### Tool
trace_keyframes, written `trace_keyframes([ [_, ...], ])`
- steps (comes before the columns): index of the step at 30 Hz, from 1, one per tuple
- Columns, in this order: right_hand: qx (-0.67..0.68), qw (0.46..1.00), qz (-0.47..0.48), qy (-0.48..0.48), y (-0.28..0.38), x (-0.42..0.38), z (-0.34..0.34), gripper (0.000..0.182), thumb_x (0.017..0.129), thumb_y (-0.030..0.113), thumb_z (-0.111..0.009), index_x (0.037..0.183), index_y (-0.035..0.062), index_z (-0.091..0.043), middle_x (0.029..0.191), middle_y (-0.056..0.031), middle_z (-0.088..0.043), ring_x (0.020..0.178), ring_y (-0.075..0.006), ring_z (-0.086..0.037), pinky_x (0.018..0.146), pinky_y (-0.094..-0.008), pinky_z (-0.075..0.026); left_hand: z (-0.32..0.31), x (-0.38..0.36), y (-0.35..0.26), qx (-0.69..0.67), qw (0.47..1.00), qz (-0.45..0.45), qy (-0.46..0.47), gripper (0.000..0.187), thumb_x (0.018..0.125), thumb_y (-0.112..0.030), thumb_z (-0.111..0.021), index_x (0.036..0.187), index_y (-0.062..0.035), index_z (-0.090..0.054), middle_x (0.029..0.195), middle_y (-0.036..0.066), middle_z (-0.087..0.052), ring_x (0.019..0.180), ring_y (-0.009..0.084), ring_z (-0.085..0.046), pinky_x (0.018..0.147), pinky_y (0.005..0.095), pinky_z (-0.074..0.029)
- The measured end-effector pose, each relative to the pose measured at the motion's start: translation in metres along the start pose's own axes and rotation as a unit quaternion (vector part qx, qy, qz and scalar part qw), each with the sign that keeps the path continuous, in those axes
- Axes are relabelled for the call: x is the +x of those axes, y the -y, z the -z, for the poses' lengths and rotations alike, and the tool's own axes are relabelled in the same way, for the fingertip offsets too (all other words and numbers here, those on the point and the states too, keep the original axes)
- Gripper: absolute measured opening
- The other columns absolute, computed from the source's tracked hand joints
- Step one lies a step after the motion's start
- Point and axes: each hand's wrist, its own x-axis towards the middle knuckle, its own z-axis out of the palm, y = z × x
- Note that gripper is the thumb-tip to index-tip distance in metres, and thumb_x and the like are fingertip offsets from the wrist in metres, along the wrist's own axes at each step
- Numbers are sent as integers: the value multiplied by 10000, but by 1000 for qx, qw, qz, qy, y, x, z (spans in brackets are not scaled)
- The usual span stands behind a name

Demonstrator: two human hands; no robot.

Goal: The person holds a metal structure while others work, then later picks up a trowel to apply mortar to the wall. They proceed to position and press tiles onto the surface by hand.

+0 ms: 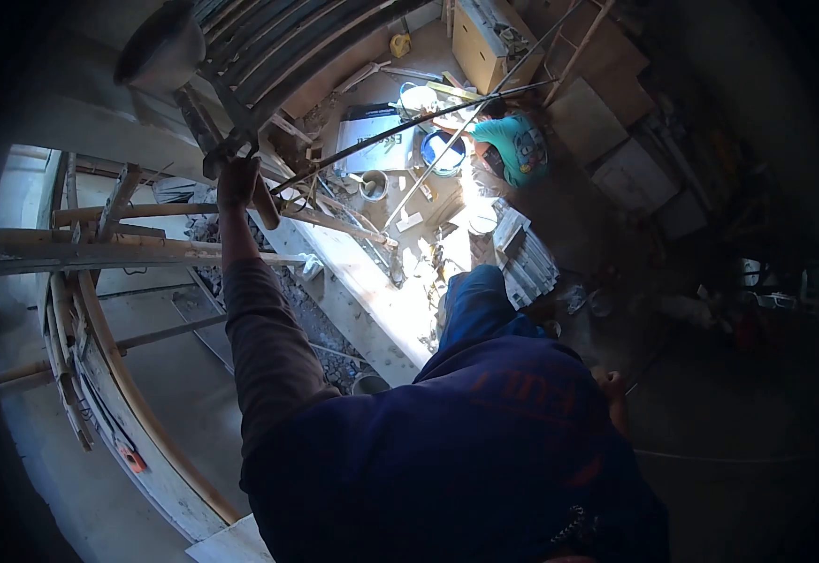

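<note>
My left hand [237, 181] is stretched up and forward, its fingers wrapped round a wooden handle. The handle's blunt end [265, 206] sticks out below the fist, and a broad, rounded grey head [160, 49] lies in line with it at the upper left. This looks like a long-handled tool, partly in shadow. Bamboo scaffold poles [146, 249] cross close to my left forearm. Down beside my body, in the dark, is my right hand [613, 387]; its fingers are mostly hidden.
Below, a person in a green shirt [514, 141] crouches at a blue bucket [442, 152]. Near them are a grey bucket [373, 185], a white printed sheet [372, 141] and stacked grey sheets [529, 267]. A long thin pole [409, 122] slants across. A ledge [362, 296] runs beside my legs.
</note>
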Motion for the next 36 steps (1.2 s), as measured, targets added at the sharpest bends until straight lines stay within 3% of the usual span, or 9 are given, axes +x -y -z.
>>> trace_keyframes([
  [5,-26,999,22,4,-16,4,-13,394,578,279,-589,799,-46,-555,753,-173,-597,738,-274,-591,659,-351,-452,7,-3,-2,58,995,-79,-19,270,845,-269,-381,821,-50,-538,820,169,-566,820,330,-545,720,420,-438],
  [8,-25,999,22,2,-16,4,-15,402,579,277,-585,815,-46,-553,752,-181,-599,735,-282,-590,659,-350,-452,-15,2,11,32,999,-30,-14,228,850,-237,-373,810,-75,-528,821,147,-571,808,309,-550,711,405,-443],
  [11,1,1000,10,-3,-7,-1,-11,410,579,275,-582,833,-46,-550,759,-188,-600,741,-287,-590,666,-351,-452,0,-2,1,98,994,-55,2,221,851,-232,-366,815,-80,-523,822,145,-569,803,310,-549,710,408,-442],
  [20,-34,999,-3,-18,5,2,2,412,585,282,-579,849,-32,-551,796,-198,-600,780,-307,-590,691,-361,-450,7,-3,-3,96,990,-91,-47,116,808,-181,-439,814,-101,-523,776,133,-566,757,286,-571,646,391,-464],
  [23,-26,1000,-10,-10,2,2,4,411,592,285,-574,853,-31,-551,808,-201,-600,787,-316,-588,695,-361,-449,10,-3,-5,85,991,-88,-46,128,814,-180,-426,808,-97,-523,768,140,-568,747,292,-575,641,398,-464],
  [26,-9,1000,-5,-16,2,-5,6,409,600,286,-570,852,-35,-552,811,-204,-598,789,-314,-586,689,-363,-447,13,-2,-10,-21,999,21,-11,157,826,-186,-403,796,-92,-525,773,148,-574,750,294,-578,636,401,-466],
  [30,-21,1000,1,-10,7,-12,0,413,610,286,-562,858,-44,-550,808,-210,-595,786,-312,-585,680,-367,-446,0,0,3,93,992,-84,-20,213,844,-218,-377,796,-79,-531,783,157,-579,766,306,-576,668,404,-459],
  [33,-12,1000,-1,-1,9,-16,-4,416,612,288,-559,863,-43,-549,810,-210,-595,784,-312,-584,680,-367,-446,-7,1,9,69,994,-81,-34,212,848,-220,-377,800,-81,-529,786,157,-577,770,307,-574,672,405,-456],
  [36,-9,1000,-8,-5,8,-16,-5,412,610,289,-562,859,-39,-547,811,-209,-594,784,-311,-585,682,-365,-447,-2,1,2,0,1000,1,-12,218,849,-235,-377,801,-80,-523,791,161,-572,771,312,-570,667,412,-453],
])
